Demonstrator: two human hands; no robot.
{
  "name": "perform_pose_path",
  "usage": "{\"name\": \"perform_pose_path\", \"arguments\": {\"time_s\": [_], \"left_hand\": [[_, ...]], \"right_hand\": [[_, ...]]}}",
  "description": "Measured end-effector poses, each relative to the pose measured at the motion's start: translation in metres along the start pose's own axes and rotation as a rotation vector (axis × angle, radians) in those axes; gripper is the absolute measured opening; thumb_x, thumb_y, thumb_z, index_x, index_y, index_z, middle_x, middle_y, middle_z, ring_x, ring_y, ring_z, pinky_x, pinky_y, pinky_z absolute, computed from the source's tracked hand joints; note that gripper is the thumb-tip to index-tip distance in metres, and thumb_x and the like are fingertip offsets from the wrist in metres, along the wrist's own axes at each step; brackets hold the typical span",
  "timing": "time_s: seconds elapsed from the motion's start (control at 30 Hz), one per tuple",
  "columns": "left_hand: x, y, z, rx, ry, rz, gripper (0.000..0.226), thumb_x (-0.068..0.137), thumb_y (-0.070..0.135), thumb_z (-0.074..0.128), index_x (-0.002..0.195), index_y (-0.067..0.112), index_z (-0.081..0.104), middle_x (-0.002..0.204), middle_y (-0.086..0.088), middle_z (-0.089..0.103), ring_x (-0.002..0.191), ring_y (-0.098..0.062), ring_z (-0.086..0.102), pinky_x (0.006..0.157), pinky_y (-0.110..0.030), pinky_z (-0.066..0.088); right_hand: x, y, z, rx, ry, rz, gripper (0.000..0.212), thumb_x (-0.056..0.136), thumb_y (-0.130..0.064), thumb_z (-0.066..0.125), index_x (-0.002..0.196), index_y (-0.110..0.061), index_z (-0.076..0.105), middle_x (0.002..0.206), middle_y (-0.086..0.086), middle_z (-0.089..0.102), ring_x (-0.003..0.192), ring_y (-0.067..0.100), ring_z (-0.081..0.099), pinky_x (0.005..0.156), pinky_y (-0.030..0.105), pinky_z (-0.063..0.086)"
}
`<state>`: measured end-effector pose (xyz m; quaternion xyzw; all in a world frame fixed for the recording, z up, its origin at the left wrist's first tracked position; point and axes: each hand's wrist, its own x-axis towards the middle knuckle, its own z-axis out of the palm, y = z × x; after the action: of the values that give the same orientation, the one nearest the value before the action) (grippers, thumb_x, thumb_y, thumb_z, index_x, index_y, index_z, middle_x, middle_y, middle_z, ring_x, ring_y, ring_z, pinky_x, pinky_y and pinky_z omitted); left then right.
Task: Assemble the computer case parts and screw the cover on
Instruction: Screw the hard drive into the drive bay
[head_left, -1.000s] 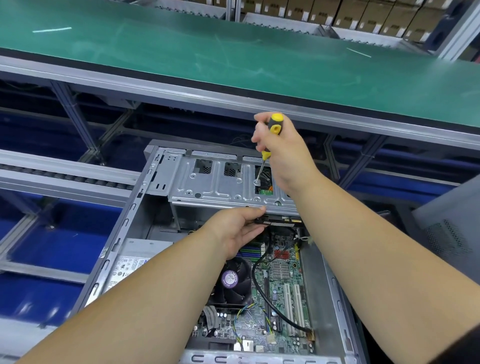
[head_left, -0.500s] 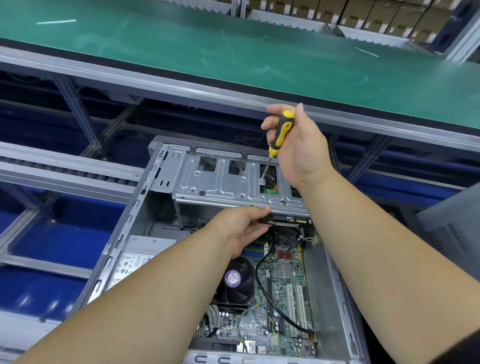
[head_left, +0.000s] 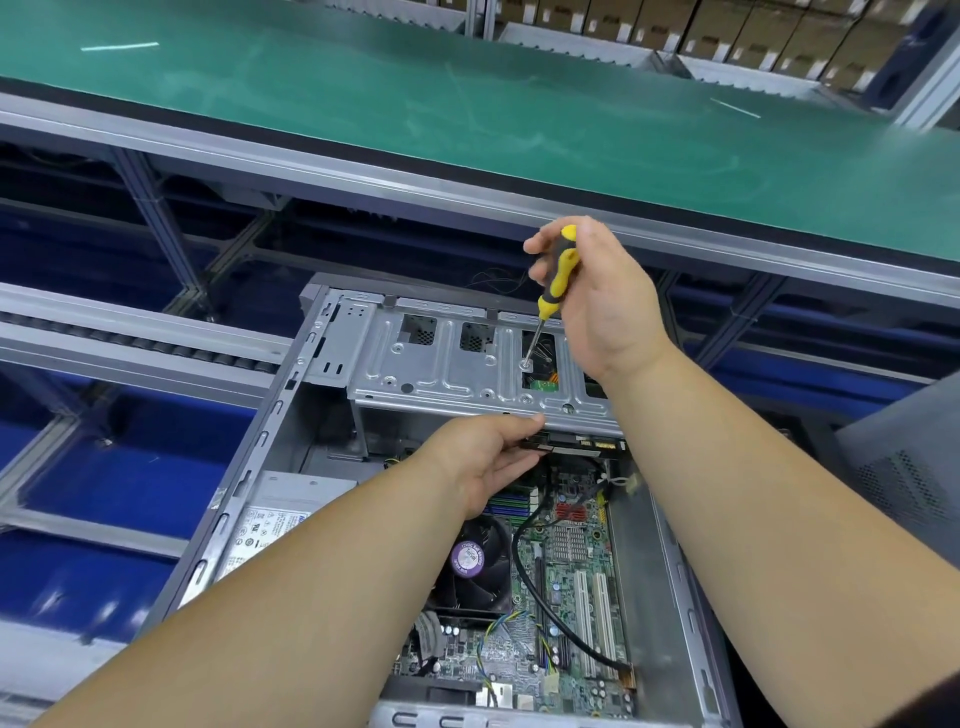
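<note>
An open grey computer case lies on its side with the motherboard exposed. A silver drive cage spans its far end. My right hand grips a yellow-and-black screwdriver, whose tip sits on a screw at the cage's top. My left hand reaches under the cage's near edge and holds a flat dark drive from below, thumb at the cage lip. The drive is mostly hidden under the cage.
A grey perforated side panel stands at the right. A green conveyor belt runs across behind the case, with cardboard boxes beyond. A power supply, a CPU fan and a black cable sit inside the case. Roller rails at left.
The right hand has turned the screwdriver, its handle now tilting more to the upper right, with the tip staying on the same screw. The left hand keeps its hold under the cage.
</note>
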<state>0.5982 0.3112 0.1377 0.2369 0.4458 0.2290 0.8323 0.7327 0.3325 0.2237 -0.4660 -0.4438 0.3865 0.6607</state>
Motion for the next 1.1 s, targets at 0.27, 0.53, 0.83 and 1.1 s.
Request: {"name": "perform_pose_path", "arguments": {"time_s": [0.27,0.53,0.83,1.1], "left_hand": [[-0.0008,0.0007,0.0002,-0.009,-0.005,-0.004,0.021,0.079,0.003,0.077,0.094,0.002,0.062,0.103,-0.012,0.063,0.098,-0.025,0.066,0.07,-0.025,0.06],[-0.0008,0.0009,0.0011,-0.015,0.0,-0.011,0.023,0.079,0.002,0.077,0.095,0.002,0.062,0.103,-0.013,0.062,0.093,-0.023,0.066,0.067,-0.025,0.06],[-0.0009,0.0009,0.001,-0.013,-0.004,-0.01,0.022,0.078,0.002,0.077,0.094,0.002,0.062,0.101,-0.013,0.063,0.093,-0.024,0.066,0.068,-0.025,0.06],[-0.0004,0.0003,0.0007,-0.01,-0.002,-0.008,0.023,0.078,0.003,0.078,0.095,0.002,0.062,0.103,-0.013,0.062,0.102,-0.026,0.065,0.068,-0.025,0.06]], "right_hand": [[0.0007,-0.0014,0.0037,-0.037,0.001,0.024,0.02,0.096,-0.038,0.049,0.094,-0.021,0.06,0.088,0.002,0.064,0.071,0.013,0.049,0.07,0.03,0.038],[0.0004,-0.0007,0.0014,-0.083,-0.024,0.005,0.011,0.092,-0.025,0.059,0.097,-0.018,0.052,0.095,-0.001,0.071,0.087,0.018,0.069,0.078,0.031,0.05],[0.0014,0.0008,-0.0012,-0.002,-0.007,-0.002,0.029,0.098,-0.03,0.04,0.1,-0.015,0.065,0.091,-0.001,0.067,0.082,0.015,0.06,0.08,0.035,0.043],[0.0026,0.0004,0.0014,-0.051,-0.052,0.011,0.015,0.095,-0.034,0.049,0.098,-0.02,0.054,0.087,-0.001,0.067,0.068,0.013,0.049,0.063,0.025,0.04]]}}
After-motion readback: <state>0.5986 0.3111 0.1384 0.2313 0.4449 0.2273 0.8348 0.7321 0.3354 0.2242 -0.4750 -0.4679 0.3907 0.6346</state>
